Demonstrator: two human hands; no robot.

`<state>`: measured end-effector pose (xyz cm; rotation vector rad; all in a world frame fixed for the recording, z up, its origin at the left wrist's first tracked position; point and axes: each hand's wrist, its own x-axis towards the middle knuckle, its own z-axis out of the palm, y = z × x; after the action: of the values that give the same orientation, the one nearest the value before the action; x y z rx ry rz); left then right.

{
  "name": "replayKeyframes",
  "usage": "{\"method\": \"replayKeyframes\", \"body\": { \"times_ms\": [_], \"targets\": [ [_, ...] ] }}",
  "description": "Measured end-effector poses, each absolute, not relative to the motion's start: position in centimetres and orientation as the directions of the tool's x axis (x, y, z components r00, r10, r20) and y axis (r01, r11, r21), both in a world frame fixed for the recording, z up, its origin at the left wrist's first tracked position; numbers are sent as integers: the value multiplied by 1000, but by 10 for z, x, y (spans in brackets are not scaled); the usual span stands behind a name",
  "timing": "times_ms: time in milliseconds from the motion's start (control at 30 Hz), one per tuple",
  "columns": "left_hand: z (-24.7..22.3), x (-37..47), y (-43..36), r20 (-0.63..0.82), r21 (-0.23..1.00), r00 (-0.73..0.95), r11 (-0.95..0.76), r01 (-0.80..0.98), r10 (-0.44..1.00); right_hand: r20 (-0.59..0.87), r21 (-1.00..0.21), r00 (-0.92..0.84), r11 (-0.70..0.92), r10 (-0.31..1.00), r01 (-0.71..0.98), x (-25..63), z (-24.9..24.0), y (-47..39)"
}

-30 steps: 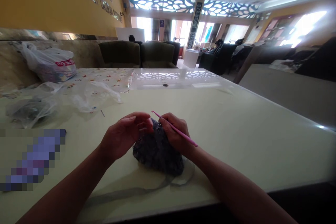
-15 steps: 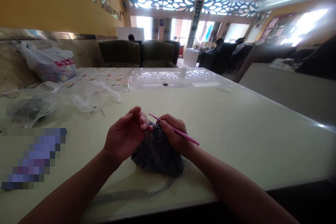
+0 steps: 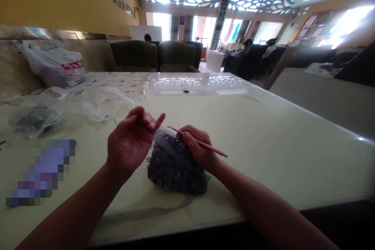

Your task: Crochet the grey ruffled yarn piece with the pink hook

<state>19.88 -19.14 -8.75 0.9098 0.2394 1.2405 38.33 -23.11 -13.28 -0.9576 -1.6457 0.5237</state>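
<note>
A pink crochet hook [image 3: 211,149] lies slantwise in my right hand [image 3: 197,144], its tip pointing left above the work. The same hand grips the top edge of a dark grey, thickly looped crochet piece [image 3: 175,168], which hangs or rests at the table. My left hand [image 3: 130,138] is raised left of the piece, palm towards me, most fingers curled and one stretched out. A thin grey strip [image 3: 165,136] runs between this hand and the top of the piece; how the fingers hold it is partly hidden.
Left on the pale table [image 3: 278,156] are a blurred-out blue object [image 3: 43,172], a clear bag with dark contents [image 3: 38,117], a crumpled clear bag [image 3: 102,103] and a full white carrier bag [image 3: 55,66]. Armchairs [image 3: 133,55] stand beyond the far edge.
My left hand has moved left and up, away from the piece, and one finger has stretched out. More of the piece shows. My right hand keeps its grip on hook and piece.
</note>
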Motion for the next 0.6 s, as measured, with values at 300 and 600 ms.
{"method": "replayKeyframes", "body": {
  "times_ms": [300, 600],
  "targets": [
    [-105, 195, -195, 801, 378, 387, -887, 265, 457, 586, -765, -28, 564, 810, 311, 385, -132, -231],
    [-112, 200, -189, 402, 712, 584, -642, 284, 705, 559, -802, -79, 563, 825, 198, 385, -133, -229]
  ]
}}
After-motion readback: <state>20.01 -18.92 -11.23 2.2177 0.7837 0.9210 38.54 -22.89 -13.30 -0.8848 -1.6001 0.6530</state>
